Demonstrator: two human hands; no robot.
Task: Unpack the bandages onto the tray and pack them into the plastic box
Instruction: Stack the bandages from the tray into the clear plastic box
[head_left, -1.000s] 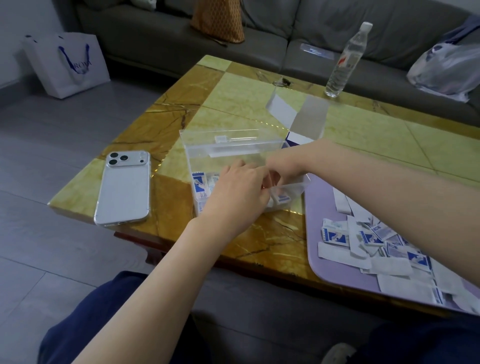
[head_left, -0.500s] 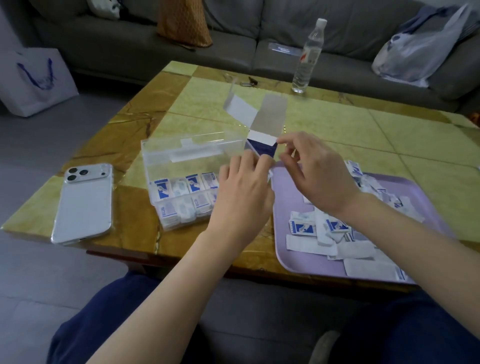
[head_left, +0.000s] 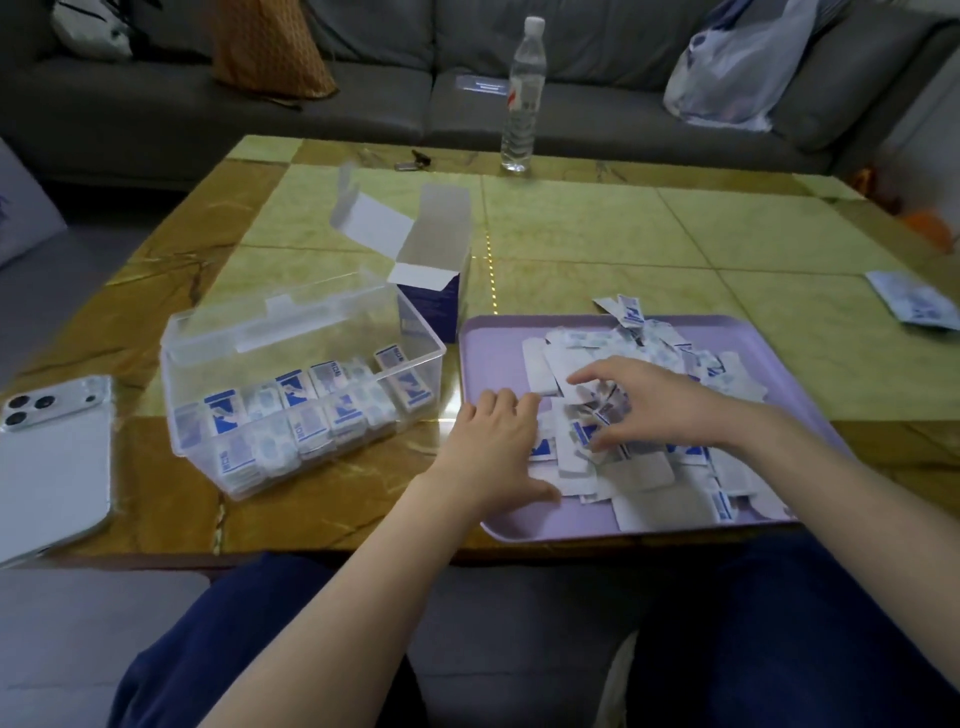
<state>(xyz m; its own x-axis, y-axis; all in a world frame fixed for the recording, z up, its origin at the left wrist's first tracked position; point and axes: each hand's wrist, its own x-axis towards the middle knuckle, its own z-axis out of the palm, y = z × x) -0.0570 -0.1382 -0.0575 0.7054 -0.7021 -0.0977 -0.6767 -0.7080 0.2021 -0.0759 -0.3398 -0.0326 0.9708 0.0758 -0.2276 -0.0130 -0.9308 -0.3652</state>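
Far left of my left hand lies a phone (head_left: 52, 457). Nearer it, the clear plastic box (head_left: 311, 322) holds packed rows of bandages (head_left: 306, 410), with the opened carton (head_left: 431, 280) behind. My left hand (head_left: 493, 447) lies flat, fingers relaxed, on the lilac tray (head_left: 493, 353), touching loose bandages (head_left: 639, 473). Just right of it, my right hand (head_left: 665, 405) claws down into the pile; through the blur I cannot tell whether it grips one.
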